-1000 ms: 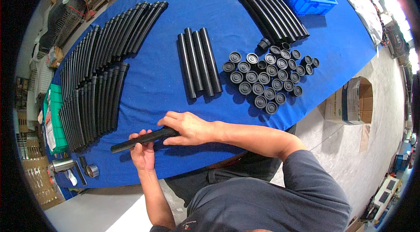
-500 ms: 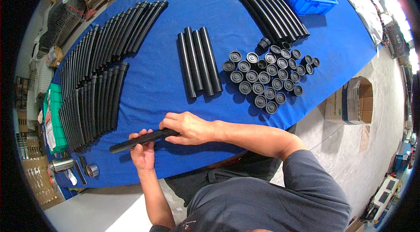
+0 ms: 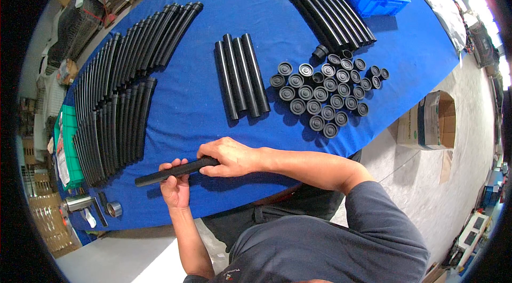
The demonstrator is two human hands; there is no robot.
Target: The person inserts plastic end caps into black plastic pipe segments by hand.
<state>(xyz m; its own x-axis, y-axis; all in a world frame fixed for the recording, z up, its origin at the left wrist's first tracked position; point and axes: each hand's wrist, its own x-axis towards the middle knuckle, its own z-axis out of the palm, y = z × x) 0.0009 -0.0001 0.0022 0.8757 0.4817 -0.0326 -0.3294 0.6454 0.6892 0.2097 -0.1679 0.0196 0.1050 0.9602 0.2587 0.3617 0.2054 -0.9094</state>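
A black tube [image 3: 151,178] is held between my two hands, above the near edge of the blue-covered table. My left hand [image 3: 175,187] grips it around the middle, thumb on the near side and fingers on the far side. Wrapped over its right end is my right hand [image 3: 226,156], so that end is hidden. Beyond the hands, several loose black tubes [image 3: 240,75] lie side by side. To their right stands a cluster of round black end caps [image 3: 320,93], most with their ringed faces up.
Two rows of capped black tubes [image 3: 120,117] lie on the left. More tubes [image 3: 325,5] are stacked at the far right beside a blue crate [image 3: 381,5]. A green tray [image 3: 68,147], a tape roll [image 3: 114,209] and a cardboard box [image 3: 426,123] sit around the blue cloth [image 3: 202,101].
Both hands hold the tube in nearly the same place, with only a slight shift. The whole view has moved very slightly; nothing has been let go or taken up.
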